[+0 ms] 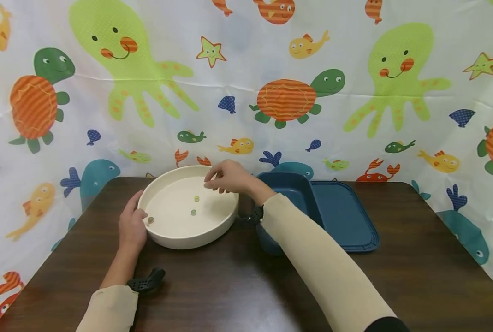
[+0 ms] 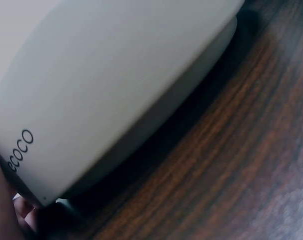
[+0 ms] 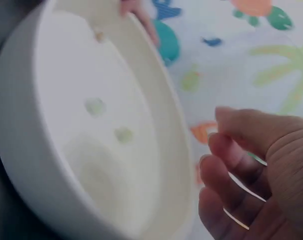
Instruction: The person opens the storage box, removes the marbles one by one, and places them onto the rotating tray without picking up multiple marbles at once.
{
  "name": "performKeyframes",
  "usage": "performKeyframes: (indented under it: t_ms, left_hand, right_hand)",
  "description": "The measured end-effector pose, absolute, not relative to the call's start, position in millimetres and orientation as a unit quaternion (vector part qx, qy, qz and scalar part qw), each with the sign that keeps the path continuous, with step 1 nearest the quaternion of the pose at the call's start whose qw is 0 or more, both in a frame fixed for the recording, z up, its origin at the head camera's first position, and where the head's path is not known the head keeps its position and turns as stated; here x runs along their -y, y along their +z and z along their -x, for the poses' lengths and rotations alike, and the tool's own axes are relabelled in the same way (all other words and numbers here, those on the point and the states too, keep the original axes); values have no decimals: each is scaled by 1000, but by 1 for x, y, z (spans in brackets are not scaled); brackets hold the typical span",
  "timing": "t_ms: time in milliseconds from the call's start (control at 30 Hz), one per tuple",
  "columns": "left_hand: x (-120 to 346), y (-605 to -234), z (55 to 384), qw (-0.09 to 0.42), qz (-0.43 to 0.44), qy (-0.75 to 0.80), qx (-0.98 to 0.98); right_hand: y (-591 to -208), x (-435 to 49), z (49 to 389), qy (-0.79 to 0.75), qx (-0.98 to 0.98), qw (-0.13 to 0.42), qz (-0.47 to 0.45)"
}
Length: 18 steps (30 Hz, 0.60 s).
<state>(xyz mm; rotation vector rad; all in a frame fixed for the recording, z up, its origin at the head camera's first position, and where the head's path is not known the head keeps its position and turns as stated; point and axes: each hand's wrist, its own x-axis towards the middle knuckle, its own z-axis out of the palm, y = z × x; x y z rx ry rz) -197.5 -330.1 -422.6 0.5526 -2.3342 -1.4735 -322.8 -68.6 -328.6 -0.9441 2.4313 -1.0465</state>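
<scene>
A round cream tray (image 1: 175, 189) with a raised wall stands on the table. My left hand (image 1: 132, 221) grips its left side, thumb over the rim and fingers along the outer wall. Inside lie two small pale-green round pieces (image 1: 195, 205) near the middle. A small brownish round piece (image 1: 151, 220) sits at the left wall, close to my left thumb. My right hand (image 1: 231, 176) hovers over the tray's right part, palm down. In the right wrist view its fingers (image 3: 214, 172) are loosely curled, with nothing visible between thumb and fingertips.
A deep blue bin (image 1: 289, 189) stands right of the tray, partly behind my right forearm. Beside it lies a flat blue lid (image 1: 343, 214). A sea-animal curtain (image 1: 246, 83) hangs behind the dark wooden table (image 1: 213, 290).
</scene>
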Motion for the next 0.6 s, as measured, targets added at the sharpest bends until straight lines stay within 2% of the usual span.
performKeyframes:
  t_ms: [133,300,600]
  left_hand:
    - [333,-421,199,159,-196,-514,820]
    - [334,-422,202,153,-200,-508,824]
    - [332,-425,206,135,-201,-523,817]
  right_hand:
    - [-321,35,335,-411,-848,141,304]
    - [-334,-6,347,-452,-849,123,244]
    - [-374,-51,354,-420,-878,141,181]
